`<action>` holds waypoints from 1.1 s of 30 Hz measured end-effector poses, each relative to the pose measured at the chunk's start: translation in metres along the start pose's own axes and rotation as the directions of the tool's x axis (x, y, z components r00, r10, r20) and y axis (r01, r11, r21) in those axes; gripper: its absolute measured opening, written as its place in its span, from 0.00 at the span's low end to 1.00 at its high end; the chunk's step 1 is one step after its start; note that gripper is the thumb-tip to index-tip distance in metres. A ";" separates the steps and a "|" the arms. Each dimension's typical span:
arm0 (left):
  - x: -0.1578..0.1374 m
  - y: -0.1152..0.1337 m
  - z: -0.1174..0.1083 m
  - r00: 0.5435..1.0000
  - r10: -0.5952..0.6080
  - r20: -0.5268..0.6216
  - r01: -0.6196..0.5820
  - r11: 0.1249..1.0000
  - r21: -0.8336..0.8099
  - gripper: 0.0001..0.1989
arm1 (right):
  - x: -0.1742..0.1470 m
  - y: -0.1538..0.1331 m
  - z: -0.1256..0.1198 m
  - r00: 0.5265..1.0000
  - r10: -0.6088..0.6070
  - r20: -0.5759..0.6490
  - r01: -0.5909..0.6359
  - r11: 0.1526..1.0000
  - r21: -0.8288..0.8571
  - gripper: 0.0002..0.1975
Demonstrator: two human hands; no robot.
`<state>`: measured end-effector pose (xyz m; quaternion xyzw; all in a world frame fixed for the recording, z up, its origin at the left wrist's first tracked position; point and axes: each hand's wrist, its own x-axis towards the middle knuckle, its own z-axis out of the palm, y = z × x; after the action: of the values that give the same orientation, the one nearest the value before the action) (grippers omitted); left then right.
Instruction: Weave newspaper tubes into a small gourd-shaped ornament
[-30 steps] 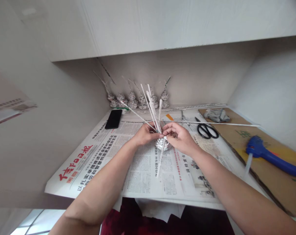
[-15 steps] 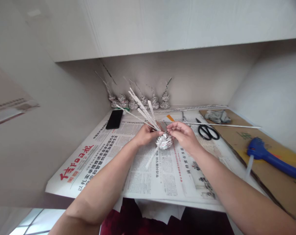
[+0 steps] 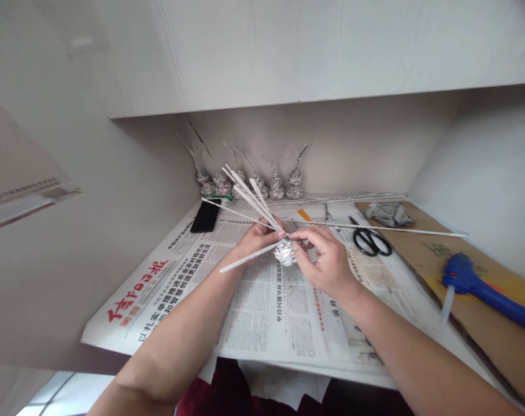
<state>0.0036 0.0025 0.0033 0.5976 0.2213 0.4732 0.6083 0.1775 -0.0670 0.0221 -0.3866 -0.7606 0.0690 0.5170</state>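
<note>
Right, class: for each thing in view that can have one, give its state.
Left hand: pinching strips
Right hand: fingers against weave
Weave: strip ends loose
Scissors: lying flat, unheld
Phone: lying flat, face dark
Glue gun: lying on cardboard, unheld
Newspaper: spread out
Grey bundle: crumpled
Gourds: standing upright

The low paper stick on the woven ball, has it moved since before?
Yes: the low paper stick has swung left, its free end now nearer the black phone.

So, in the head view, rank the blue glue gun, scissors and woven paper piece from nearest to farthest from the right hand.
From the right hand:
1. Woven paper piece, at its left
2. Scissors, to its right
3. Blue glue gun, farther right, over the cardboard
</note>
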 end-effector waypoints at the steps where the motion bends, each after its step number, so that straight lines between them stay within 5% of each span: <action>1: 0.000 0.000 0.000 1.000 -0.001 -0.002 0.001 1.000 0.000 0.18 | -0.001 0.000 0.001 0.999 -0.048 -0.005 0.048 0.999 -0.019 0.10; 5: 0.000 0.001 0.000 1.000 0.000 -0.004 0.000 1.000 0.023 0.17 | -0.002 0.000 0.003 0.992 -0.124 0.017 0.125 0.989 -0.083 0.13; 15: 0.000 0.002 0.005 0.991 0.019 -0.132 -0.002 0.992 0.126 0.18 | -0.001 0.004 0.005 0.997 -0.079 -0.008 0.076 0.981 -0.180 0.05; 33: 0.002 -0.001 0.002 0.995 0.018 -0.094 -0.006 0.993 0.122 0.19 | -0.003 0.008 0.007 0.994 -0.108 0.017 0.110 0.980 -0.167 0.06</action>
<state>0.0070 0.0030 0.0030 0.6117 0.2747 0.4903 0.5567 0.1765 -0.0609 0.0128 -0.3862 -0.7859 -0.0221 0.4825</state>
